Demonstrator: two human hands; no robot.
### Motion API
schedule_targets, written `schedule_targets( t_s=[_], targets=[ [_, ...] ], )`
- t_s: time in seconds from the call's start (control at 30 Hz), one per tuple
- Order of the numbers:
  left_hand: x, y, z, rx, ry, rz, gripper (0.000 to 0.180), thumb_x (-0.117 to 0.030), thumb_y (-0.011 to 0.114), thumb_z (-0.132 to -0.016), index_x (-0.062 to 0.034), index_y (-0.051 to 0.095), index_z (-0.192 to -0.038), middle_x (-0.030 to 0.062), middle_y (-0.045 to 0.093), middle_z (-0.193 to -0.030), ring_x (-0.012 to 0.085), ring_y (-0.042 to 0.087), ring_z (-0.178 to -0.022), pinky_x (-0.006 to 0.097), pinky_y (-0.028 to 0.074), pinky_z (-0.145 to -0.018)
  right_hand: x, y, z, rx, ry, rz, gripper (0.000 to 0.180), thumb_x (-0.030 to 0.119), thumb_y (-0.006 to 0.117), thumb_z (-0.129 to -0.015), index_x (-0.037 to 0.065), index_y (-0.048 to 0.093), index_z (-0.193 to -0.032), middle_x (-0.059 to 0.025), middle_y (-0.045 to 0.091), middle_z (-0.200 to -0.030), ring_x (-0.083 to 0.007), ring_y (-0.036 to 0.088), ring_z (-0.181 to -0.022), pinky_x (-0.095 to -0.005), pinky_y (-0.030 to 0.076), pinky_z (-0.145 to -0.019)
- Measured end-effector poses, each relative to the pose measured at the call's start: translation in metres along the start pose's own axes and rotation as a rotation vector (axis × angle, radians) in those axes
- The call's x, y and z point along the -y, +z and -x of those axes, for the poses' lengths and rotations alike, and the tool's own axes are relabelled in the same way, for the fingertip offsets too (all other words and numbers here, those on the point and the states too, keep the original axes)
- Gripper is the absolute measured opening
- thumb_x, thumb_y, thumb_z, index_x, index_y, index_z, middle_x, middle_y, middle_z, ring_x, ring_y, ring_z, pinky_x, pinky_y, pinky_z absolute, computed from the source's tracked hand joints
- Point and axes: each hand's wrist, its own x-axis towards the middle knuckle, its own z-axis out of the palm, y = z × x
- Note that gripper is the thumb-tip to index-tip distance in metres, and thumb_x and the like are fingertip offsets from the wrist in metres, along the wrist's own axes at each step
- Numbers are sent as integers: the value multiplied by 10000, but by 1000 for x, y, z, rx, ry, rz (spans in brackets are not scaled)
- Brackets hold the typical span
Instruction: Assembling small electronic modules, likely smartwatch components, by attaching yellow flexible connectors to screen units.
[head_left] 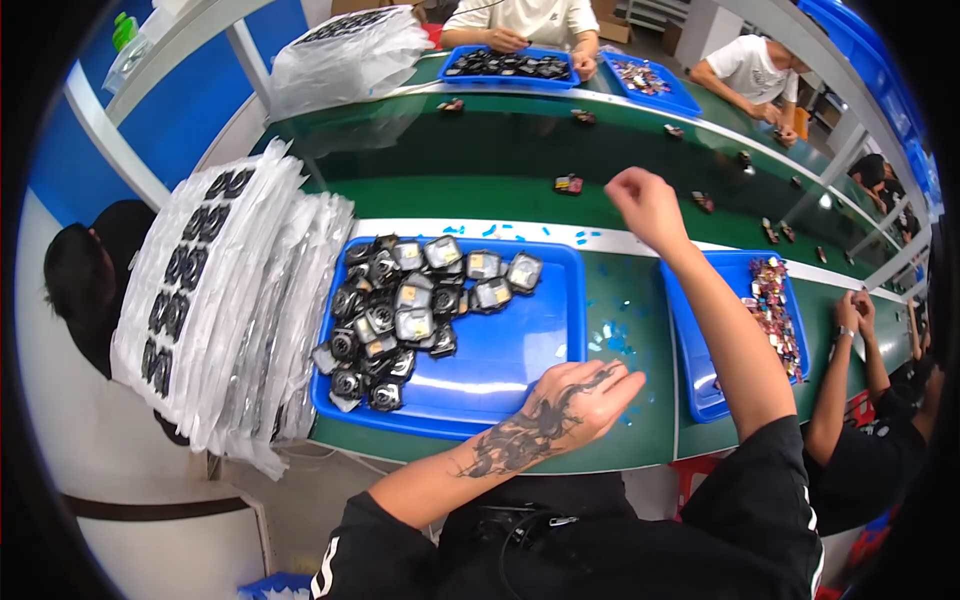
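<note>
Left hand (565, 400) flat, fingers apart on blue tray (520, 350) rim, right hand (645, 205) raised (loosely curled, empty) nr conveyor (480, 165).

1. The shallow blue plastic tray (520, 350) looks smooth and glossy.
2. The small black parts in clear film pouches (410, 300) glint.
3. The green conveyor belt (480, 160) has a sheen.
4. The stacked white plastic bags (230, 300) look crinkled and translucent.

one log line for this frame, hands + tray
left hand: flat on blue tray rim, empty | right hand: raised over green conveyor, loosely closed, contents unclear | bagged black parts: piled tray left half
</note>
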Motion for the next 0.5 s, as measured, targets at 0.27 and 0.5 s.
schedule_targets(
  t_s=[0.27, 0.5],
  targets=[
    [1, -1, -8, -201, -24, 30, 298, 54, 692, -684, -1, 681, -977, 89, 649, -761, 238, 624, -655, 332, 506, -557, 67, 39, 59, 457, -465, 382, 524, 274, 779, -741, 94, 602, -1200, -127, 617, -1019, -319, 652, -908, -417, 538, -763],
    [3, -12, -7, -335, -198, -83, 395, 20, 636, -786, 24, 575, -1176, 148, 589, -1101, 256, 547, -974, 336, 461, -775, 51, 54, 74, 371, -435, -24, 430, 122, 778, -691, 40, 534, -1034, -191, 625, -962, -392, 637, -911, -461, 523, -756]
  ],
)
